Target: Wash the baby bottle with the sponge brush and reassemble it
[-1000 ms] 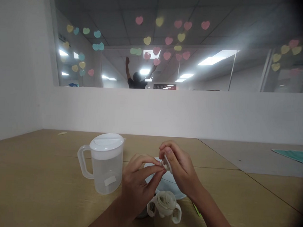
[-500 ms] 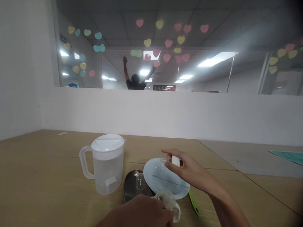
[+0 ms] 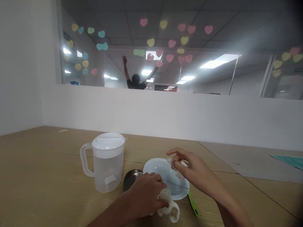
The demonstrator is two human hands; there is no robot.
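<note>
My left hand (image 3: 148,195) is closed around the upper part of a clear, rounded piece (image 3: 165,194) at the bottom centre. A white curved handle (image 3: 175,213) sticks out beside that piece, low on the right; what lies under my palm is hidden. My right hand (image 3: 186,164) is pinched on a small clear-and-white object (image 3: 181,174), whose exact kind I cannot make out, above the pale blue oval bowl (image 3: 153,168). A dark metal tray (image 3: 130,180) lies left of the bowl, partly covered by my left hand, with a clear rounded thing on it.
A lidded translucent pitcher (image 3: 108,171) stands at the left. A green handle (image 3: 193,205) pokes out from under the bowl's right side. A teal cloth (image 3: 292,161) lies far right on the table (image 3: 39,182). Behind the window, a person (image 3: 135,80) raises both arms.
My left hand has shifted up and now covers much of the tray and its clear piece. My right hand has moved slightly right, tilting the small object downward.
</note>
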